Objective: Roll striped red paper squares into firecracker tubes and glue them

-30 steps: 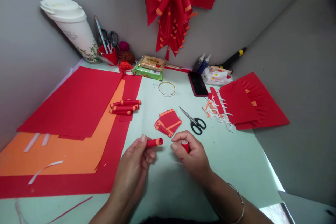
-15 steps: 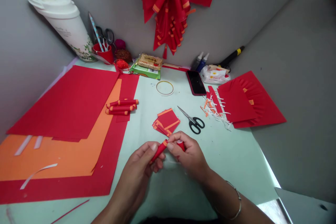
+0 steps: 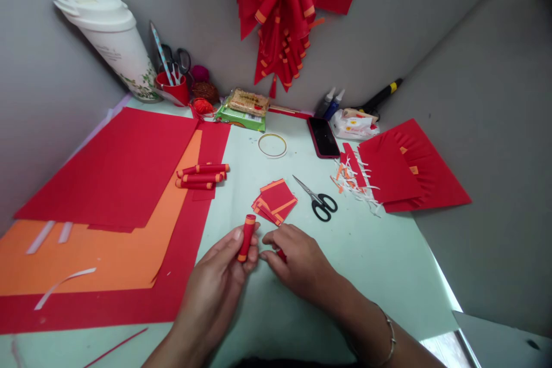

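Roll [image 3: 246, 238] slightly tilted, gripped in left hand [image 3: 225, 261]; right hand [image 3: 299, 259] just beside, apart, curled round red item [image 3: 281, 254], mostly hidden

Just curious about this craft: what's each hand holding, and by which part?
The left hand holds a red tube by its middle, both orange-banded ends showing. The right hand holds a red object, mostly hidden; its gripped part cannot be told.

My place: craft desk [image 3: 366, 270] boxed in by grey walls [image 3: 483, 132], cubicle-like; scissors [image 3: 317, 198], paper sheets [image 3: 112, 167], yarn balls [image 3: 206, 92], paper trimmings [image 3: 354, 188] around me.
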Demonstrator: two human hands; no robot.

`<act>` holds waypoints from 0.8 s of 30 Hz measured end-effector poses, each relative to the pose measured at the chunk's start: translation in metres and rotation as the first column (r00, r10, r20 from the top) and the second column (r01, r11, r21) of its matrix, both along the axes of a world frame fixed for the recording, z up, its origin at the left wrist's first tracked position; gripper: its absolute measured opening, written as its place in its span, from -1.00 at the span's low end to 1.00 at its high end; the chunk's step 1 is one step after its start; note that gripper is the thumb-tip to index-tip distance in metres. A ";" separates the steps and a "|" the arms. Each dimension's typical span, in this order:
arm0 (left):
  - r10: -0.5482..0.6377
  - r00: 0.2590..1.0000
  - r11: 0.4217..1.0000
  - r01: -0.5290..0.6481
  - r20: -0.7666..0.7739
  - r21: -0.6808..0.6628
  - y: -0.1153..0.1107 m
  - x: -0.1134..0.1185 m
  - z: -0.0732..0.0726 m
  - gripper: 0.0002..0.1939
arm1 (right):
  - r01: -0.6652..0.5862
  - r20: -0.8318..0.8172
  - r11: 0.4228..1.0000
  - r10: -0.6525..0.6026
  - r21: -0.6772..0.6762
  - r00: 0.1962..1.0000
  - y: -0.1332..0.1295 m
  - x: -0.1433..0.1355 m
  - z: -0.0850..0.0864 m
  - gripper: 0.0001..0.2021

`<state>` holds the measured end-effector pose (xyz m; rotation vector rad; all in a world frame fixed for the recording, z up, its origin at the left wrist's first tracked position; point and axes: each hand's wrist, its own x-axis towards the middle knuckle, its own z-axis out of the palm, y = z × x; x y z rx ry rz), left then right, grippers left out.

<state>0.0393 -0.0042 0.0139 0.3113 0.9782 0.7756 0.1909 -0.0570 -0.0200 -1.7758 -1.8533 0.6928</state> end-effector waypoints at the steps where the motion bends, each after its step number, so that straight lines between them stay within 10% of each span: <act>1: -0.004 1.000 1.000 0.004 0.007 0.013 0.000 0.000 0.000 -0.89 | -0.005 0.014 1.000 0.005 0.011 1.000 0.000 0.001 0.002 -0.88; 10: -0.049 0.997 0.998 0.051 -0.051 0.048 -0.002 -0.002 0.000 -0.68 | 0.175 0.274 0.979 -0.196 0.100 0.941 -0.017 0.045 0.039 -0.79; 24: -0.050 0.981 0.986 0.078 -0.186 0.147 -0.005 -0.005 -0.008 -0.61 | 0.283 0.554 0.958 -0.257 0.041 0.792 0.013 0.093 0.003 -0.64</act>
